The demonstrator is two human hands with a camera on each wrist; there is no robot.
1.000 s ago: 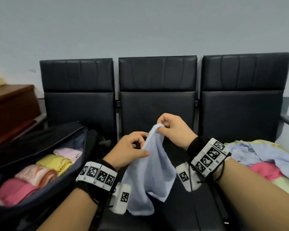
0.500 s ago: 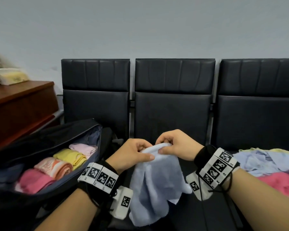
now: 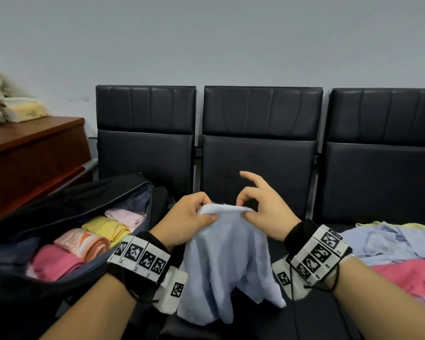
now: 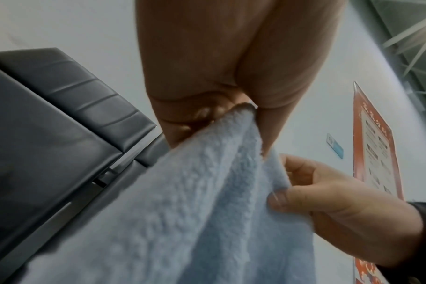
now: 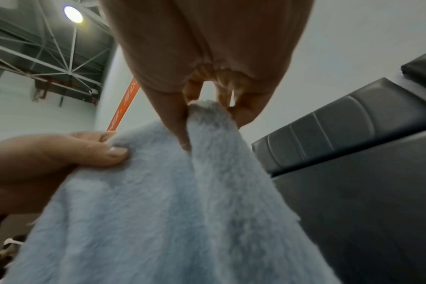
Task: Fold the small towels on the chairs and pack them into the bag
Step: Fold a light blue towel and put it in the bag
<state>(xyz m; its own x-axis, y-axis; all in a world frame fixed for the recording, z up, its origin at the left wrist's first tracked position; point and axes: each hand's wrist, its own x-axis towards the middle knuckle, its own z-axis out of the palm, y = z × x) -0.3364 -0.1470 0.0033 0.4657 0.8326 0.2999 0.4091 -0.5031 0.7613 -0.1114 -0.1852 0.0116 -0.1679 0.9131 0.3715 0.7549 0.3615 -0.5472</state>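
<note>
A light blue towel [image 3: 226, 261] hangs in front of the middle chair [image 3: 260, 163], held up by its top edge. My left hand [image 3: 192, 217] pinches the left end of that edge, and my right hand [image 3: 260, 207] pinches the right end with its index finger sticking out. Both pinches show close up in the wrist views, on the towel [image 4: 202, 201] and the towel [image 5: 170, 201]. The open black bag [image 3: 66, 200] lies on the left chair with several rolled towels inside, among them a pink towel [image 3: 54, 261] and a yellow towel [image 3: 106, 228].
A heap of unfolded towels [image 3: 398, 256] in blue, pink and yellow covers the right chair's seat. A brown wooden cabinet [image 3: 32, 155] stands at the left with folded cloth [image 3: 22, 111] on top. Behind the chairs is a plain grey wall.
My hands have drawn apart along the towel's top edge, stretching it into a short line. The right index finger has lifted off. The head view has swung left and down.
</note>
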